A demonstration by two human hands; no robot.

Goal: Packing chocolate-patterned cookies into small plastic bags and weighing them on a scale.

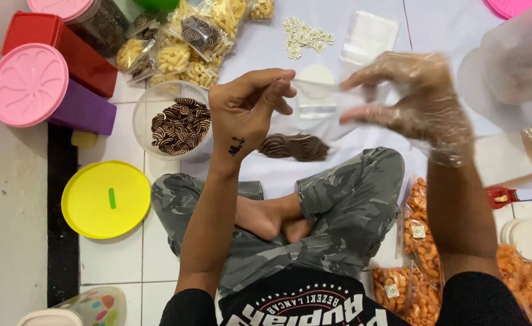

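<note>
A thin, clear plastic glove, crinkled and faintly glossy, is worn on the right hand [412, 99]; the left hand [248, 105] is bare. A small transparent bag [317, 96] of glossy film, probably plastic, is pinched between them. The yellow lid [106, 199] is smooth plastic. The floor tiles [115, 256] look glazed. The camouflage trousers [344, 199] are matt cloth.

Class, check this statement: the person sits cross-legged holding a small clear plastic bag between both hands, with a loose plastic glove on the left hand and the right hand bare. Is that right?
Not quite. The head view shows the loose plastic glove on the right hand, while the left hand is bare. The rest holds: the person sits cross-legged, holding the small clear plastic bag between both hands.
</note>
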